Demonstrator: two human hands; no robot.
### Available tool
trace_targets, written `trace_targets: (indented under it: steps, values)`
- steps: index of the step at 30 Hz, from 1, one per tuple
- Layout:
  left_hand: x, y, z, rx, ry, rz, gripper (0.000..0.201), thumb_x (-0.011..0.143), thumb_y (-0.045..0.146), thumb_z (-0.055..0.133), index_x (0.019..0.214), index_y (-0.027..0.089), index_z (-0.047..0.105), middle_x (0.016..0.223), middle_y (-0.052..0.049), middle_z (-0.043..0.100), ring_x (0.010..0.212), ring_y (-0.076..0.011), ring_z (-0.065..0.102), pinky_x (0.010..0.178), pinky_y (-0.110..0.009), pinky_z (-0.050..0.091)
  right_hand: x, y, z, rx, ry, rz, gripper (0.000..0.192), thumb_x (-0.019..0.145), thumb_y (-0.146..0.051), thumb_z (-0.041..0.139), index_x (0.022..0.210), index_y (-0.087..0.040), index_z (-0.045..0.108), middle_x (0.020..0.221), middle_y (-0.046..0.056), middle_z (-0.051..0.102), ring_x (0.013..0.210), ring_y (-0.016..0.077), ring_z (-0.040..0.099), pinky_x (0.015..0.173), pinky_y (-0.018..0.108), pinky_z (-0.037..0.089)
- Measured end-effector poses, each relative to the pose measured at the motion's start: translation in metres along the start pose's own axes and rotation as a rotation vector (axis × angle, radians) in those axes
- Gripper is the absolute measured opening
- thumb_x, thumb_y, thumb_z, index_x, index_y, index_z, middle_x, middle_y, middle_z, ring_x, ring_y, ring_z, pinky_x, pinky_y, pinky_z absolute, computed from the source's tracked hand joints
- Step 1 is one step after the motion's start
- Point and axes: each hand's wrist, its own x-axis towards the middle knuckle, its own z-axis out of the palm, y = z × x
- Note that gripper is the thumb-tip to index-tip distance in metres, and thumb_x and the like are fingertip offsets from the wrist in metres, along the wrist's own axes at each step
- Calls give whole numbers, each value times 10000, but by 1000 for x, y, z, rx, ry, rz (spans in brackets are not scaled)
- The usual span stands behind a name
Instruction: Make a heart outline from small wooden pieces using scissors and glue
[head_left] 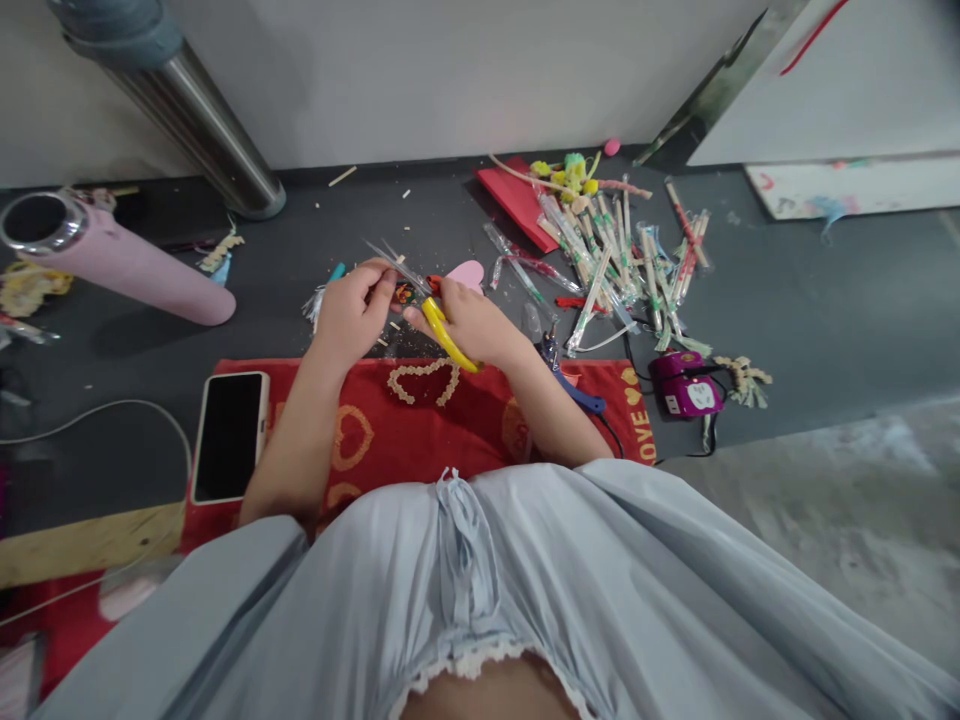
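Yellow-handled scissors [442,325] sit gripped in the right hand [472,322], blades angled toward the left hand [352,310], whose fingers [379,285] pinch a small clear piece. Beneath lie a red cloth [420,430], a phone [229,435] and scattered sticks [622,260].

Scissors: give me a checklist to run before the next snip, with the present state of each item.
1. Right hand grips the yellow-handled scissors: ok.
2. Left hand pinches the thin clear strip at the blades: ok.
3. Left fingertips clear of the blades: cannot tell, they sit very close.
4. Blades open or closed: cannot tell.
5. Heart outline on the red cloth lies apart from the hands: ok.
6. Phone lies off to the left of the hands: ok.
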Motion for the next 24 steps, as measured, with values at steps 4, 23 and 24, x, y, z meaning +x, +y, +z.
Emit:
trace_targets:
  steps: [4,23,24]
  values:
    - [-1,3,-2,1,0,5,361,1008,431,371,931,209,644,895,-42,715,714,-149,656,712,-276,510,-1,-1,-2,-12,-11,11,712,930,-755,310,1109,-98,522,1155,240,671,1099,323,653,921,403,470]
    - [-3,0,-8,37,-15,7,395,1008,470,372,915,230,671,825,-38,729,671,-151,628,636,-274,471,0,-10,2,-18,21,72,706,937,-765,272,1040,-130,565,1050,176,696,927,266,664,773,342,439]
    - [-3,1,-9,46,-13,9,387,1007,464,374,915,231,670,819,-37,728,668,-151,629,636,-273,466,0,-10,2,-20,26,73,704,937,-765,277,1037,-133,570,1045,173,698,918,264,665,763,340,438]
